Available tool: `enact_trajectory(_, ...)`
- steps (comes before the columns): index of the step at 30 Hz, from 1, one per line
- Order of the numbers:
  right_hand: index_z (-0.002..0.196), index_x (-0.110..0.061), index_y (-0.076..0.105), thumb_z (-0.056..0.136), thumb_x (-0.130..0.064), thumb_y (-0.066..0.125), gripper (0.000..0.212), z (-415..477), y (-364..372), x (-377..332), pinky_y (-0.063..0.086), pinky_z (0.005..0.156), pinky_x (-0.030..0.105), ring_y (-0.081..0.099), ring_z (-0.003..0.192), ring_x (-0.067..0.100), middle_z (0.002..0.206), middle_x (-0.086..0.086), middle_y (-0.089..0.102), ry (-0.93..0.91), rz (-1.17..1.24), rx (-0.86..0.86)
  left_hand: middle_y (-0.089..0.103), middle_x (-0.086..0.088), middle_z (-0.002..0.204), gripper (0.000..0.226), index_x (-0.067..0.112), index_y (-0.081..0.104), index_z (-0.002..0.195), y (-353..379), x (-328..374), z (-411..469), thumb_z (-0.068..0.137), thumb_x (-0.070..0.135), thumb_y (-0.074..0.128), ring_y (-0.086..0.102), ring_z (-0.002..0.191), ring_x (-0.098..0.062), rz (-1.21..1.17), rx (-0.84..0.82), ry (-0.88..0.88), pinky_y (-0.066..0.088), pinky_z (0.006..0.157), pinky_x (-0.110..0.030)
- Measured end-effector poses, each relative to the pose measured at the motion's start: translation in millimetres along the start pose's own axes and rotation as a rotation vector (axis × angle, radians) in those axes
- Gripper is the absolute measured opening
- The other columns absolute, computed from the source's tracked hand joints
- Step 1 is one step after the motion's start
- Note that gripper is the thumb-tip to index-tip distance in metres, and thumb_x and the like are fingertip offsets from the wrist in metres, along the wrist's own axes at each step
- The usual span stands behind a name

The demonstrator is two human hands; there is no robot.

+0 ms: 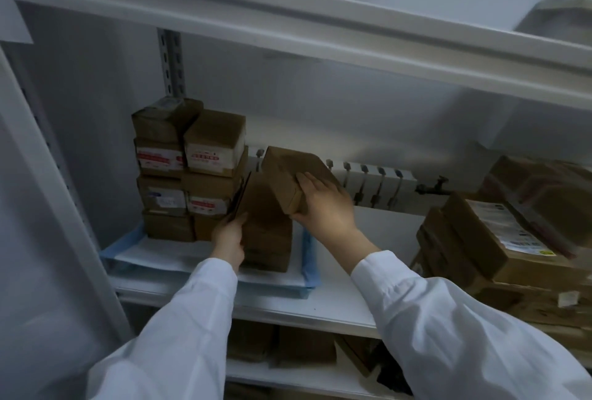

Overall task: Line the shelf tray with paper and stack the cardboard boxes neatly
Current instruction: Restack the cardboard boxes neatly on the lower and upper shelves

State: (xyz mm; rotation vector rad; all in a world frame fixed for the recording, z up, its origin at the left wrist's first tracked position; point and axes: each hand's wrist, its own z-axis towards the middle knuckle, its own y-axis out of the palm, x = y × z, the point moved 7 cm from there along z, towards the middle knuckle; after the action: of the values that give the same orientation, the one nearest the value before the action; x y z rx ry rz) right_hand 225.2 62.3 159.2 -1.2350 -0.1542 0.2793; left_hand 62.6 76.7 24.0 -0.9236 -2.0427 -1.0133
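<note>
A blue shelf tray (309, 255) lined with white paper (153, 254) sits on the left of the middle shelf. Two tall stacks of brown cardboard boxes (189, 169) stand at its back left. A shorter stack of boxes (269, 233) stands at the tray's right front. My left hand (229, 236) presses against the left side of that short stack. My right hand (323, 204) grips a tilted brown box (290, 170) just above the short stack, with its lower end touching it.
A loose pile of larger cardboard boxes (499, 233) fills the right of the shelf. A row of white fittings (378, 180) runs along the back wall. The upper shelf beam (320, 37) hangs overhead. More boxes (282, 346) lie on the shelf below.
</note>
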Motion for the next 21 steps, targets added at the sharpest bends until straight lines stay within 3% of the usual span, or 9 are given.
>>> enact_trajectory(4,0.148,-0.021,0.021,0.086,-0.044,0.061,0.078,7.7,14.5,-14.4,0.033,0.107,0.045,0.039,0.135,0.03,0.154,0.004,0.031,0.039,-0.049,-0.088,0.061,-0.012,0.121,0.038,0.009,0.059,0.123,-16.9,1.6,7.0,0.09,0.026,0.058,0.053,0.112,-0.035,0.264,0.175,0.126,0.043,0.101,-0.041)
enact_trajectory(8,0.145,-0.015,0.024,0.088,-0.041,0.06,0.073,13.1,27.5,-38.7,0.04,0.095,0.042,0.048,0.123,0.034,0.143,0.011,0.043,0.007,-0.123,-0.124,0.058,-0.014,0.121,0.049,0.019,0.061,0.12,-25.7,-1.0,12.4,0.08,0.046,0.049,0.052,0.109,-0.037,0.578,0.243,0.081,0.045,0.093,-0.043)
enact_trajectory(11,0.144,-0.009,0.025,0.088,-0.039,0.06,0.072,19.5,35.2,-55.3,0.042,0.091,0.042,0.051,0.117,0.036,0.135,0.016,0.047,-0.017,-0.184,-0.13,0.052,-0.016,0.124,0.044,0.018,0.059,0.119,-25.5,8.5,12.3,0.082,0.04,0.048,0.046,0.113,-0.037,0.725,0.289,0.106,0.043,0.093,-0.043)
enact_trajectory(13,0.142,-0.006,0.027,0.088,-0.036,0.061,0.07,24.3,39.8,-63.4,0.043,0.089,0.041,0.053,0.114,0.037,0.132,0.019,0.05,-0.024,-0.229,-0.121,0.052,-0.016,0.125,0.039,0.016,0.06,0.115,-21.0,18.5,9.2,0.084,0.034,0.047,0.045,0.116,-0.038,0.733,0.317,0.19,0.038,0.101,-0.048)
enact_trajectory(17,0.139,-0.007,0.034,0.091,-0.028,0.057,0.057,31.7,46.1,-77.3,0.041,0.09,0.039,0.053,0.113,0.035,0.129,0.017,0.053,-0.077,-0.228,-0.098,0.062,-0.015,0.116,0.036,0.015,0.064,0.104,-14.7,28.3,4.1,0.094,0.036,0.036,0.052,0.11,-0.037,0.589,0.308,0.319,0.037,0.101,-0.051)
enact_trajectory(21,0.133,-0.021,0.047,0.095,-0.025,0.049,0.038,28.2,53.6,-82.4,0.032,0.102,0.038,0.05,0.12,0.027,0.134,0.004,0.055,-0.23,-0.04,-0.121,0.06,-0.012,0.123,0.049,0.014,0.061,0.117,-13.4,28.7,-1.3,0.097,0.047,0.031,0.051,0.117,-0.035,0.399,0.267,0.298,0.032,0.107,-0.05)
